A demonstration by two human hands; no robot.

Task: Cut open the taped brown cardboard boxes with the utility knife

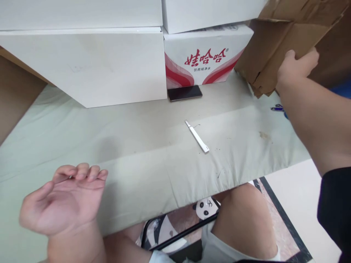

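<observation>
My left hand (65, 201) is held palm up above the near left of the cloth-covered table (137, 138). Its fingers are loosely bent and apart, and nothing lies in the palm. At the far right, my right hand (298, 67) grips a folded brown cardboard piece (276, 47), thumb on the near face; some fingertips are hidden. Between the hands rests a slim white tool (197, 138) with a narrow tip, resembling a craft knife. A dark phone (185, 93) lies flat behind it.
A large white box (109, 69) and a white-and-red printed box (208, 54) line the back, with more white boxes on top. Beside my right forearm lies a small blue object (278, 108). The table's front edge runs above my knees.
</observation>
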